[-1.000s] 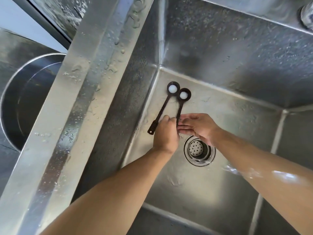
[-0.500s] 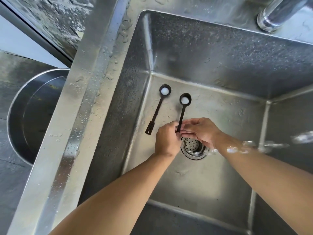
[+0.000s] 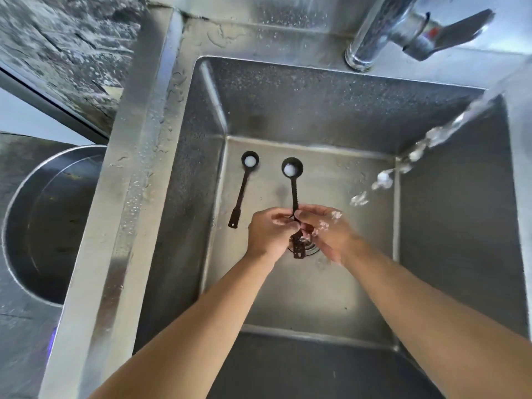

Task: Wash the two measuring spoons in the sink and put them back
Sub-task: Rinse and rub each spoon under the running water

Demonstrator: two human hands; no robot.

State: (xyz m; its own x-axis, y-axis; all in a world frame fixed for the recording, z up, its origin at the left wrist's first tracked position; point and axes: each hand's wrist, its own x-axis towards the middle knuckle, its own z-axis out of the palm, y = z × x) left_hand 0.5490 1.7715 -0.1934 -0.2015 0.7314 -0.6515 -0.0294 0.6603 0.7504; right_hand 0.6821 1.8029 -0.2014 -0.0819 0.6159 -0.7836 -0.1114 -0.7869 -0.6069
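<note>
While water ran from the tap [image 3: 383, 33] at the upper right, a steel sink [image 3: 316, 110] filled most of the view, beside a round bowl [image 3: 43, 226] at the left. Both forearms reached down into the basin. The left hand [image 3: 269, 234] and right hand [image 3: 328, 233] met above the drain [image 3: 309, 249], each grip pinched on the handle of one spoon [image 3: 293, 180], probably to rub it clean under the falling stream. Its dark cup pointed away, holding something white. The other spoon [image 3: 244, 185] lay free on the basin floor, just to the left, likely awaiting its turn.
</note>
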